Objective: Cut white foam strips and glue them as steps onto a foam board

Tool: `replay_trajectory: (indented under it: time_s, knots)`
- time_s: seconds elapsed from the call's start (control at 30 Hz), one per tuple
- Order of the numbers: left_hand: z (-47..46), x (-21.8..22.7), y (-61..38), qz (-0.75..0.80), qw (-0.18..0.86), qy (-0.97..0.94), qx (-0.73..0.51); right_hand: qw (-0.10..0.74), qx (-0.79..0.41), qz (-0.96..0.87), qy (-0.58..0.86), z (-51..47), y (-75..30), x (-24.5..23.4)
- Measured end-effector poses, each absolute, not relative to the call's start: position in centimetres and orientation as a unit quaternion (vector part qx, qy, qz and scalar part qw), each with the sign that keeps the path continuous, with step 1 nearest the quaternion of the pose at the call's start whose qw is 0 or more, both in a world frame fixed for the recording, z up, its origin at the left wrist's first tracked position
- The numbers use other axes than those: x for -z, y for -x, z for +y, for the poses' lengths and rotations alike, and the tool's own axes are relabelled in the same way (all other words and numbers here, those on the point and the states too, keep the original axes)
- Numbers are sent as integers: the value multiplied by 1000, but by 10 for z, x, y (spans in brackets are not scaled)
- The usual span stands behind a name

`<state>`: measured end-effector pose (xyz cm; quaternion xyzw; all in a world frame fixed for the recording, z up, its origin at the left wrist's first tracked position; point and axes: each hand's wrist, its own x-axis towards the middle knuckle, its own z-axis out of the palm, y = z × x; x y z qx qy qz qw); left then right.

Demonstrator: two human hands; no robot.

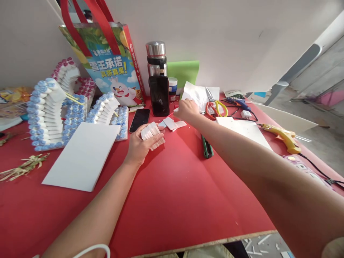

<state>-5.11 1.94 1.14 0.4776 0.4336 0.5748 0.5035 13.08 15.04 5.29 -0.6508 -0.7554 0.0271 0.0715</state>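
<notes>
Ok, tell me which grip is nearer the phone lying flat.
Left. The left grip is just in front of the phone; the right grip is well to its right.

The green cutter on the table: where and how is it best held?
Best probably by the near end of the green cutter, coming from the person's side: it lies flat, lengthwise toward them, and the right forearm hides its far end.

"雪王承诺", "真茶真果!" on the bag point(107, 66)
</notes>
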Motion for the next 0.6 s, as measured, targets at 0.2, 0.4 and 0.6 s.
replay_trajectory:
  time_s: [0.2, 0.4, 0.6]
  knots:
    - [22, -11, 52, 449, 483, -450, -603, 38, -105, -777, 620, 137, -114, -51]
    - [23, -11, 51, 451, 489, -442, -603, 21, -103, -790, 604, 139, -113, -53]
    - [23, -11, 52, 450, 490, -443, -601, 9, -110, -805, 583, 145, -130, -65]
